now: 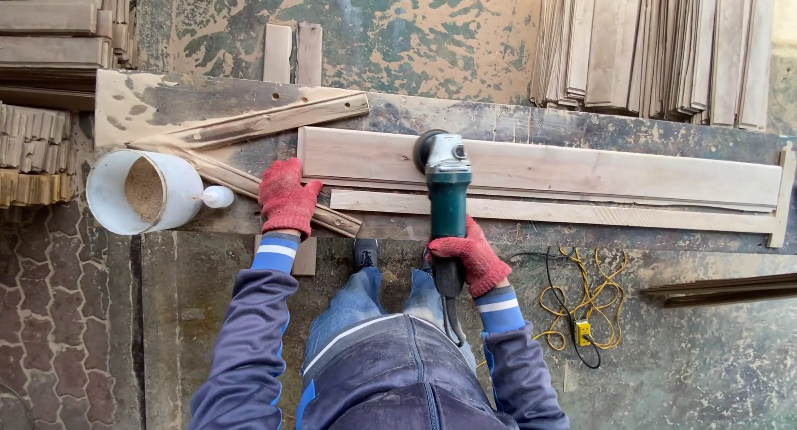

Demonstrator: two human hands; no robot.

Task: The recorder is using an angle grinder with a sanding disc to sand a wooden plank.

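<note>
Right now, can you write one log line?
left hand: pressing plank | right hand: gripping angle grinder | disc on plank

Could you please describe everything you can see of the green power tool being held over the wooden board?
The angle grinder has a dark green body, a grey metal gear head and a black round guard at its far end, which sits on the long pale board. It lies nearly straight away from the person. The right hand, in a red glove, grips its black rear handle; a dark cord trails back from it. The left hand is apart from it, resting on a wooden strip.
</note>
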